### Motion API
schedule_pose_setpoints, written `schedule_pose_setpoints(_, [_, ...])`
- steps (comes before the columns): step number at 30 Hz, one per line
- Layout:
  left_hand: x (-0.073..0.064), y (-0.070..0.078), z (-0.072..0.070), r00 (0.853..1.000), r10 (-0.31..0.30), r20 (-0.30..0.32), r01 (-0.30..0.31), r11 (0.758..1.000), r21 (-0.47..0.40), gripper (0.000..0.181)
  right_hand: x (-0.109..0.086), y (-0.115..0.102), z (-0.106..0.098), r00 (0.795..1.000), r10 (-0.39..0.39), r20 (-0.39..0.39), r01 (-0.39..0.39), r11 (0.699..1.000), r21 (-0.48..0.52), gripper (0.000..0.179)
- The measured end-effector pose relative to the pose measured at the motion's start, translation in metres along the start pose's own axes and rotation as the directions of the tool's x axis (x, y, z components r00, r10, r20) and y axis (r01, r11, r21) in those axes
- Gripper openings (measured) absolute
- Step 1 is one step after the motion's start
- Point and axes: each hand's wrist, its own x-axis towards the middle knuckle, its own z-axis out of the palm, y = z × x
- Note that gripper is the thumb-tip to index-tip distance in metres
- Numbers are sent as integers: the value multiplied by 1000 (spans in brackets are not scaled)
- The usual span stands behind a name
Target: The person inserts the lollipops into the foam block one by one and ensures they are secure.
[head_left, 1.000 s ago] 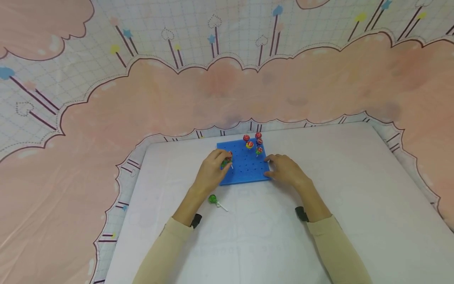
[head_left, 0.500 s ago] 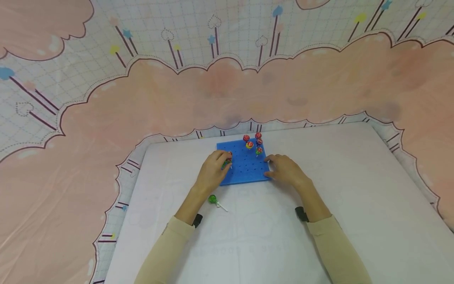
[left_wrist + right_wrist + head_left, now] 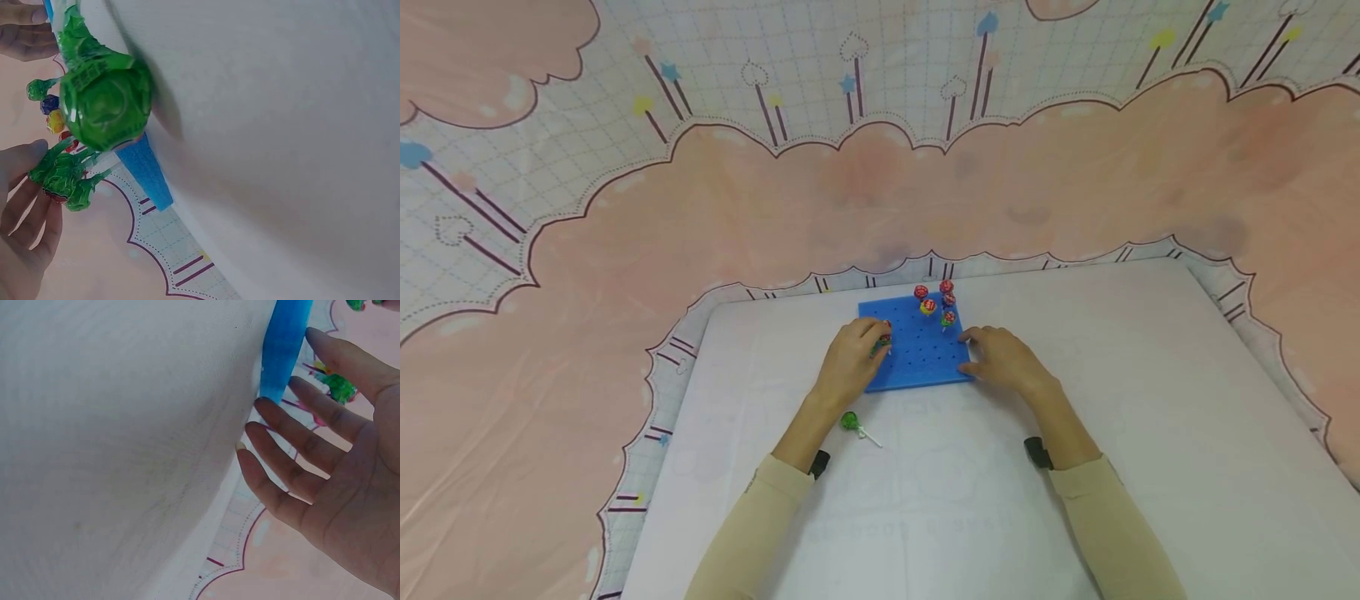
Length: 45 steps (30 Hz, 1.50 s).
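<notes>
In the head view my left hand (image 3: 847, 354) pinches a green-wrapped lollipop (image 3: 880, 343) over the left part of a blue board with holes (image 3: 917, 342). The left wrist view has thumb and fingers close around a cluster of green wrappers (image 3: 61, 176); which head is the held one is hard to separate. At the board's right edge my right hand (image 3: 1000, 354) touches with thumb and fingertips, its fingers spread and holding nothing. Near my left forearm, a loose green lollipop (image 3: 850, 421) lies on the table with its white stick pointing right.
Several lollipops stand in the board's far right part, among them a yellow one (image 3: 928, 307) and a red-green one (image 3: 948, 318). The white table (image 3: 940, 500) is backed by a patterned pink cloth (image 3: 925, 200).
The left hand has shifted very slightly, and less of the held lollipop's white stick shows than a second ago. The right hand and board have stayed put.
</notes>
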Motion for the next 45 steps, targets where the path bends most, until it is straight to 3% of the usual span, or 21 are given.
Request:
schedule_pose_setpoints(20, [-5,0,2,1000,-8,6,8,999,54,27,2,-3,4,1000,10,21,-11,1000,10,56])
schedule_pose_setpoints(32, [-12,9,-22,990,-135,-36,133,991,-33,32,-1,-2,4,1000,1,9,-2,1000,28,55])
schedule_pose_setpoints(45, [-39,20,-47,977,-196,-89,196,980,-8,35,-1,-2,2,1000,-1,2,1,1000,27,54])
